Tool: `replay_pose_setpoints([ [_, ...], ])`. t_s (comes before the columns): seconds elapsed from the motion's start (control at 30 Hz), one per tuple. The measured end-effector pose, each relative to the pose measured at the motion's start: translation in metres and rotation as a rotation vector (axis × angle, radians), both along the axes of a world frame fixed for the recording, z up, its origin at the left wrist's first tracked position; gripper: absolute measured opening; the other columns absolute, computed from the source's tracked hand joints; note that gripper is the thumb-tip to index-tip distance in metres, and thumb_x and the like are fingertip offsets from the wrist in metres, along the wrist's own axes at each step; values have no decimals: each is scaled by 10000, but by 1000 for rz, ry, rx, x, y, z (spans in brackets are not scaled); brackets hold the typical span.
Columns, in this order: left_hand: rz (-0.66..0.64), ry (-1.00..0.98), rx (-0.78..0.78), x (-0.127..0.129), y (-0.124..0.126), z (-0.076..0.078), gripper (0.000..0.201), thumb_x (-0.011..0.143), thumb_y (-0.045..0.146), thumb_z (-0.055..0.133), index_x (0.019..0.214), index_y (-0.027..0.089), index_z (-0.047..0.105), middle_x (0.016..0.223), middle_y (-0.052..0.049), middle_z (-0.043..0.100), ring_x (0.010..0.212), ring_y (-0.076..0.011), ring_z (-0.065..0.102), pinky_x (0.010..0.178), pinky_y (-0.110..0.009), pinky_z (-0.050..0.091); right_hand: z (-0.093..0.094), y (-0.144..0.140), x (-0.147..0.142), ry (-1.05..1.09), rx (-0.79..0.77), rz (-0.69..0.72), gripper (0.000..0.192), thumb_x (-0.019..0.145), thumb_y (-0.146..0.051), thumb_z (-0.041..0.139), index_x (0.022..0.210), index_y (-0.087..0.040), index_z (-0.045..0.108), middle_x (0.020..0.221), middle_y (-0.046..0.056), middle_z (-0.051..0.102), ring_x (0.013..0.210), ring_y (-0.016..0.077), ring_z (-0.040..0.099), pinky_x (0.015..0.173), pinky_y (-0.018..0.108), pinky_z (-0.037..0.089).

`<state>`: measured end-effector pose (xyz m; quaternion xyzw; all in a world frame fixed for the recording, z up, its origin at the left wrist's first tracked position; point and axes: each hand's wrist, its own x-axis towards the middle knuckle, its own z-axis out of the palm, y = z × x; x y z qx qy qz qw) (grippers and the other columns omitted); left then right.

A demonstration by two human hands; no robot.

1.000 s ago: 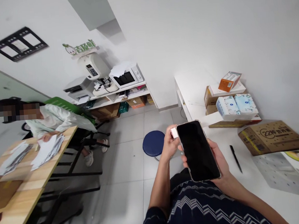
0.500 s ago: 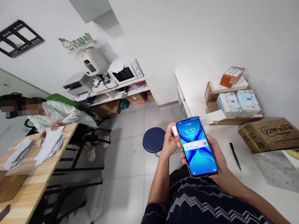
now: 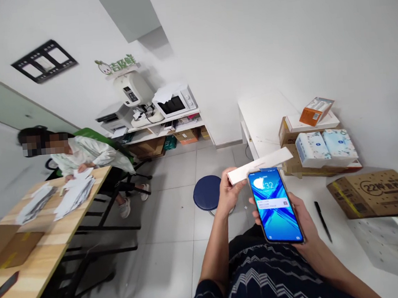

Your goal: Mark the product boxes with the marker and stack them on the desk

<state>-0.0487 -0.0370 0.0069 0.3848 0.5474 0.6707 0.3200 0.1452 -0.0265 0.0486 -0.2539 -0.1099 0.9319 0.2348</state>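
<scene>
Phone [image 3: 275, 206] cradled in right hand [image 3: 304, 214], screen lit, long axis running away from body. Slim box [image 3: 258, 166] pinched at near end by left hand [image 3: 228, 193]; long axis lying crosswise, just above phone's top edge. White worktop [image 3: 337, 243] at right.

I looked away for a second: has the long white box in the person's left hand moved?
Yes. The white box, held in the left hand, was mostly hidden behind the phone; now it sticks out rightward, reaching toward the tissue packs on the white table.
</scene>
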Motion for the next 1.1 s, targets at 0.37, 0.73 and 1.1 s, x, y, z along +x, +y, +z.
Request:
replay_pose_setpoints([
  [0.37,126,-10,41,-21,5,-13,497,728,460,821,1095,226,580,962,-15,611,845,-161,570,760,-266,464,-167,12,102,-1164,425,-193,769,770,-611,600,1403,-179,534,1132,122,718,1001,333,708,930,484,546],
  [0.73,-35,-6,39,0,17,-9,451,748,423,822,1092,233,602,997,-23,620,845,-152,563,746,-246,462,-242,-26,93,-2014,1011,317,562,909,-422,437,1350,-109,590,1187,269,591,1140,461,590,924,595,468],
  [1.1,-97,-161,-18,3,10,-2,514,693,413,862,1094,236,593,987,-13,653,865,-158,596,781,-257,474,-200,14,92,-1617,1108,25,556,840,-459,534,1282,-126,595,1301,245,588,1257,431,538,1021,617,437],
])
